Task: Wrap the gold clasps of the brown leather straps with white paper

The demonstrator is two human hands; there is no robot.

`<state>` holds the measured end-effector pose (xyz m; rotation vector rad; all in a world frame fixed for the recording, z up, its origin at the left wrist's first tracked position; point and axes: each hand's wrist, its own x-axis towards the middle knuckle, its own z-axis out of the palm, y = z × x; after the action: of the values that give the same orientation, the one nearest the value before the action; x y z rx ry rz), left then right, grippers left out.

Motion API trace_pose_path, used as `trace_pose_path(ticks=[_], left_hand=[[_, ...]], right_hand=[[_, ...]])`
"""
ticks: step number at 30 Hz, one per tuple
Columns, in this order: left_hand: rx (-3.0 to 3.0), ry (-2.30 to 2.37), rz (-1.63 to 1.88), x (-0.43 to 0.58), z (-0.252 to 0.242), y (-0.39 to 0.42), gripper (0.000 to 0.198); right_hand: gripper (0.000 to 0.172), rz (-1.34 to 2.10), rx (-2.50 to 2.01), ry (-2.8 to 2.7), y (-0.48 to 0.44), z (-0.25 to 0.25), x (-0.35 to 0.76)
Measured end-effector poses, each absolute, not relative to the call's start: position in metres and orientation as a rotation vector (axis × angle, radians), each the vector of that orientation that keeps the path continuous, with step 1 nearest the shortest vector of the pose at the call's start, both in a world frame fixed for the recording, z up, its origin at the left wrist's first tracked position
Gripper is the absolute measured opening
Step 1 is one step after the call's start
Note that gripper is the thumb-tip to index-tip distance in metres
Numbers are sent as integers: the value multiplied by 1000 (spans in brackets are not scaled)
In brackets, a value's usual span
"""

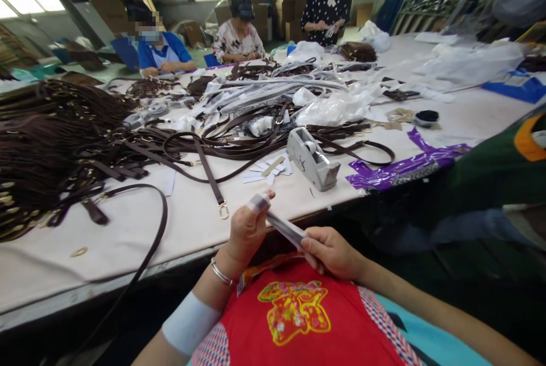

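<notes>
Between my hands stretches a flat grey-and-white strip (285,228), its material not clear. At my left hand (248,227) the strip loops round the raised fingers, which are closed on it. My right hand (330,249) pinches the lower end between thumb and fingers, in front of a red apron (243,320). Just beyond, on the table edge, stands a grey tape dispenser (313,158). A dark brown strap (207,170) with a gold-coloured clasp lies near my left hand, beside scattered paper cards (267,169).
A large heap of brown straps (55,133) covers the table's left side. Grey strips (273,90) and clear plastic (336,107) lie mid-table. Purple tape (405,164) runs along the right edge. Several people work across the table. One strap (157,235) hangs over the front edge.
</notes>
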<state>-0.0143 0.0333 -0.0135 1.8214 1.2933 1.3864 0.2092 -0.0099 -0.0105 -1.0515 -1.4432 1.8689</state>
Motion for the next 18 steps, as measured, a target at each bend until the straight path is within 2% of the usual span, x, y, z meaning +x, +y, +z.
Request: trace_pose_path(ticks=[5, 9, 12, 14, 18], left_hand=[[2454, 1209, 948, -17, -36, 23, 27], [2599, 1182, 619, -7, -38, 8, 16], [2620, 1146, 473, -2, -31, 1, 18], [2604, 1160, 353, 1, -27, 0, 21], [2506, 1092, 102, 7, -18, -2, 27]], right_hand=[[43, 1935, -989, -1292, -12, 3, 215], [38, 1921, -969, -1062, -5, 2, 220], [34, 1877, -1049, -1140, 4, 0, 227], [28, 1667, -1202, -1397, 11, 0, 233], [12, 898, -1272, -2063, 25, -1, 245]])
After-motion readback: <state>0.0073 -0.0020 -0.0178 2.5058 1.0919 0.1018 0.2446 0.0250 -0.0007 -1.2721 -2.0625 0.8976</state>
